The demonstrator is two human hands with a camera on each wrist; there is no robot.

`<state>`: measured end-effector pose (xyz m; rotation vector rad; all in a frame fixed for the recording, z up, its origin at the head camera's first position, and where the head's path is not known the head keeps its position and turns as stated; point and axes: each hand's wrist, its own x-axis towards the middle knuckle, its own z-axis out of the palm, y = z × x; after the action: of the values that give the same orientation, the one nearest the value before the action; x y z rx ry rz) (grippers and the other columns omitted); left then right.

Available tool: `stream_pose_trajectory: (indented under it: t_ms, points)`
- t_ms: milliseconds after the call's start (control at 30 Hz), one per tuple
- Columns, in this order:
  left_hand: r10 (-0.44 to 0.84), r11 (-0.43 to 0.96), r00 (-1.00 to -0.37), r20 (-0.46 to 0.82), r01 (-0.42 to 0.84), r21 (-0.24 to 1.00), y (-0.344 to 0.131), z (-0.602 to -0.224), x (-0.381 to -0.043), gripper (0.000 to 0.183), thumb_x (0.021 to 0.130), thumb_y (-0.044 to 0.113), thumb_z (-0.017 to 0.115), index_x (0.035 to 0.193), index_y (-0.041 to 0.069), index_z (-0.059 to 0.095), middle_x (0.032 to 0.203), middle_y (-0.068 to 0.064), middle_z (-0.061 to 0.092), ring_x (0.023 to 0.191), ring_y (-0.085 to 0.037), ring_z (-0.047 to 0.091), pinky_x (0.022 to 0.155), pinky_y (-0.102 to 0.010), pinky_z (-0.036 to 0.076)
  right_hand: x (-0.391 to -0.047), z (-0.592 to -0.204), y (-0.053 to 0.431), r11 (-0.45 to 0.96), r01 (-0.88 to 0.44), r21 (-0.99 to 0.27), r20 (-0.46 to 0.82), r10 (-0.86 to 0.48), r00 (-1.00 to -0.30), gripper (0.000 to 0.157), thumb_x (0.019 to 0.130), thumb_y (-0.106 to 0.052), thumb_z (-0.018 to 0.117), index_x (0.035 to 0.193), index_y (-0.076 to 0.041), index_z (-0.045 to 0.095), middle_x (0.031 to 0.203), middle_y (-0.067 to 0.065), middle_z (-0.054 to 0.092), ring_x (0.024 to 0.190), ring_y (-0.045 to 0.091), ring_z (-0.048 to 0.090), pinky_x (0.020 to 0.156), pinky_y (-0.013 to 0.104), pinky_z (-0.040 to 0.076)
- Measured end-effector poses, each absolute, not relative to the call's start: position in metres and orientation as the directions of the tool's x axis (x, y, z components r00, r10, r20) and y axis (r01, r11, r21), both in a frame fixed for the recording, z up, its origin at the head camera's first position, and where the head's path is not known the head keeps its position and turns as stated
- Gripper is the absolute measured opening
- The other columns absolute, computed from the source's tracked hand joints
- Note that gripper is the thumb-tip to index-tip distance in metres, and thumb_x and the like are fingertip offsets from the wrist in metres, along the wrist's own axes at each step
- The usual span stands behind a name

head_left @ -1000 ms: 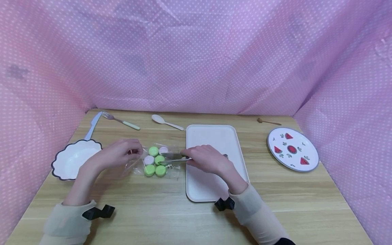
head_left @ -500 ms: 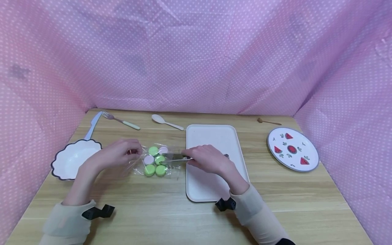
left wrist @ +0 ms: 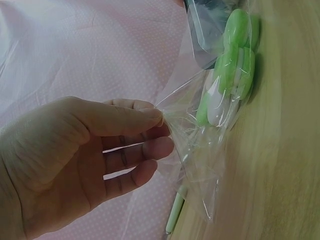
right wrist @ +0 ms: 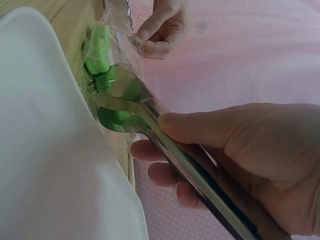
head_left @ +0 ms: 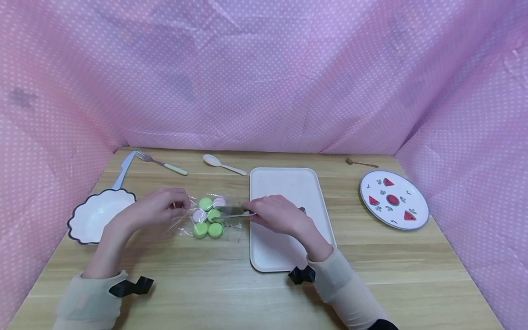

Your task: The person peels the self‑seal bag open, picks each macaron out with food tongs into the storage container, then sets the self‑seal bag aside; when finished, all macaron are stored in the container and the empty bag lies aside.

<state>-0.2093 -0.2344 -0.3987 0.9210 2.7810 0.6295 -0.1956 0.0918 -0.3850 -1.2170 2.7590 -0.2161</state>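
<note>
A clear plastic bag (left wrist: pixel 192 145) lies on the table with several green and lilac macarons (head_left: pixel 215 230) inside. My left hand (head_left: pixel 158 208) pinches the bag's left end between thumb and forefinger, lifting that edge a little; the other fingers curl loosely. My right hand (head_left: pixel 280 214) grips metal tongs (right wrist: pixel 175 155) over the left edge of the white tray (head_left: pixel 288 178). The tongs' two arms stand apart, their tips reaching the macarons at the bag's right end. Whether the tips touch a macaron cannot be told for certain.
A white scalloped bowl (head_left: pixel 99 215) stands at left, beside a pale blue knife (head_left: pixel 123 169). Behind lie a fork (head_left: pixel 162 163) and a cream spoon (head_left: pixel 224 165). At right are a watermelon-patterned plate (head_left: pixel 393 220) and a small wooden dipper (head_left: pixel 362 162). Pink dotted cloth (head_left: pixel 264 91) encloses the table.
Very little differs. Both hands keep their places, the left on the bag and the right on the tongs; the whole head view has shifted slightly.
</note>
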Motion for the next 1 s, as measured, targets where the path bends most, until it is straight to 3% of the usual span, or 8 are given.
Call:
stream_pose_trajectory:
  t_ms: [600,1000]
  points:
    - [0.559,0.761,-0.828,-0.039,0.494,0.42,-0.236,-0.4,-0.209,0.01,0.083,0.016,0.067,0.086,0.025,0.066,0.084,0.014,0.057,0.075,-0.007,0.051,0.067,-0.022,0.044,-0.193,-0.377,0.103,0.679,-0.706,-0.203,-0.077,-0.73,-0.679,0.012,0.089,-0.021,0.062,0.101,-0.023,0.062,0.086,-0.015,0.064,0.068,0.007,0.051,0.058,0.025,0.041]
    - [0.551,0.763,-0.833,-0.049,0.479,0.434,-0.235,-0.4,-0.208,0.012,0.083,0.011,0.065,0.084,0.023,0.065,0.08,0.012,0.056,0.073,-0.008,0.05,0.065,-0.021,0.044,-0.193,-0.381,0.099,0.687,-0.703,-0.185,-0.079,-0.723,-0.686,0.009,0.089,-0.022,0.062,0.098,-0.023,0.061,0.089,-0.015,0.065,0.07,0.007,0.053,0.058,0.026,0.042]
